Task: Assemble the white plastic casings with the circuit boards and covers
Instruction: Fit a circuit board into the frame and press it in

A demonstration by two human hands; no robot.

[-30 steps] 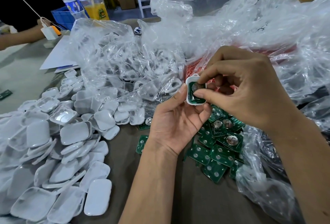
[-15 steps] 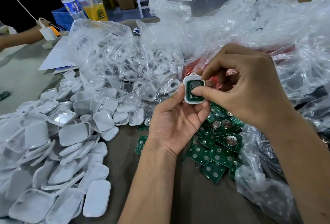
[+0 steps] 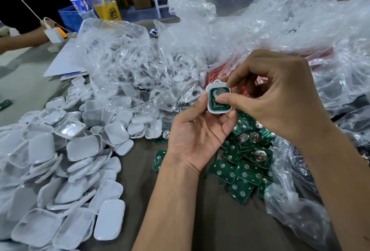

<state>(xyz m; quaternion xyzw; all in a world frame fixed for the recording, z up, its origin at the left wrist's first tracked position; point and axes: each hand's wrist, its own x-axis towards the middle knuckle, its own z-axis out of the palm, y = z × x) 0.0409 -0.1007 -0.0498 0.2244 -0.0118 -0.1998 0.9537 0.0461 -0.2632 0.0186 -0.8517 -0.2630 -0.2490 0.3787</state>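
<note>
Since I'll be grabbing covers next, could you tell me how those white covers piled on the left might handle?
The white covers look like thin, probably light shells. Their glossy faces suggest they could slip. The loosely overlapped heap would likely slide if nudged.

- Left hand: bare, no glove, no ring; palm side visible, creases showing.
- Left forearm: bare to the frame edge, no sleeve, no watch or band.
- Right hand: bare, no glove, no ring; short, unpainted nails.
- Right forearm: bare to the frame edge, no sleeve, no wristwear.
</note>
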